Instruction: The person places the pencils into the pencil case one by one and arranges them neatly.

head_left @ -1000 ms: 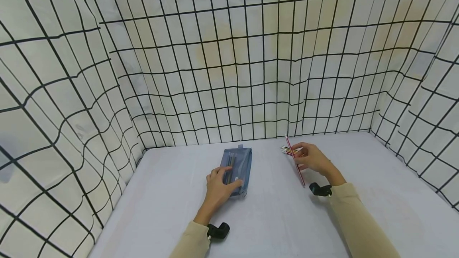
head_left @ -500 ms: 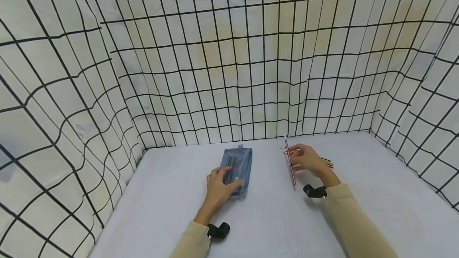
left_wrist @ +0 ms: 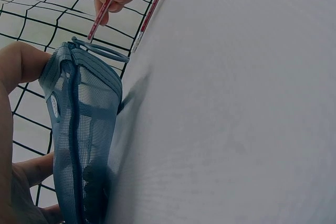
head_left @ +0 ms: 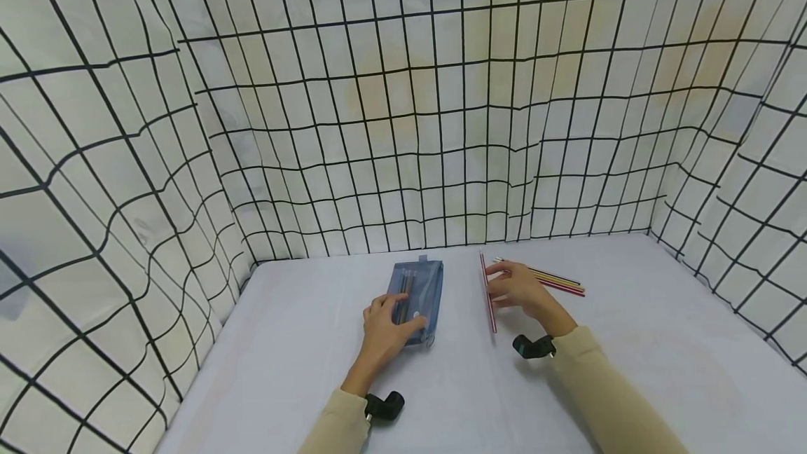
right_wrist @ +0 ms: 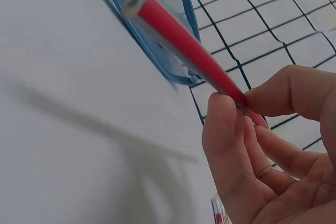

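At lower centre, a blue mesh pouch is gripped by the left hand, a slim red pencil pinched by the right hand.

I'm seeing red on that pencil — blue mesh pouch, beige sleeves, white worktop — black grid over a whitish backdrop!

Booth-like place, building unclear: white surface beneath the fingers, black grid and pale sheeting beyond.
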Action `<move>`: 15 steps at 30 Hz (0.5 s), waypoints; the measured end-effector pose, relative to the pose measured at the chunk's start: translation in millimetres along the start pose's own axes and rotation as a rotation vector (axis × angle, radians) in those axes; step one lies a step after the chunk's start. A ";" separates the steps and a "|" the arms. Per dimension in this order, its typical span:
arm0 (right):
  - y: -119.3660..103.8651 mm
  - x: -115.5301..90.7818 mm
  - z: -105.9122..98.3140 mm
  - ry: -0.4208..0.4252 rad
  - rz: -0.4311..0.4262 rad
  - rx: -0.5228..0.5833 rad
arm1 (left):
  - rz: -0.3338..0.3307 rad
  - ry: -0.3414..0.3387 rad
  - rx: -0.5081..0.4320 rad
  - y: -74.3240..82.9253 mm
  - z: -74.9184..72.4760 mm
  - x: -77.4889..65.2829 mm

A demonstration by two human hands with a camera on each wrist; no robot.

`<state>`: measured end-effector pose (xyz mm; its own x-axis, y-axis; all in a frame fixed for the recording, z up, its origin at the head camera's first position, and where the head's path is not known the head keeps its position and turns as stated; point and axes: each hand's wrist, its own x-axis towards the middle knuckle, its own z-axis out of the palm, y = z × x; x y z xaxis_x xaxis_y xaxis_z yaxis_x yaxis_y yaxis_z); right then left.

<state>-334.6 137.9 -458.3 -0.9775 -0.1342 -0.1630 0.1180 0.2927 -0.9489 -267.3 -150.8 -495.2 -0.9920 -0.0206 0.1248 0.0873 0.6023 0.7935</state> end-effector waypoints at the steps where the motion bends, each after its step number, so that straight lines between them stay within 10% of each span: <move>1: -1.0 -0.6 2.0 -0.001 -0.004 -0.001 | -0.001 -0.001 -0.002 0.5 0.0 0.2; 15: -0.4 -1.1 27.6 -0.027 0.023 0.002 | -0.002 0.000 -0.001 1.1 -0.6 -1.0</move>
<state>-328.7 111.9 -465.2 -0.9694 -0.1530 -0.1921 0.1408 0.2944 -0.9452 -266.2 -150.6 -494.1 -0.9921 -0.0218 0.1235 0.0856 0.6014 0.7944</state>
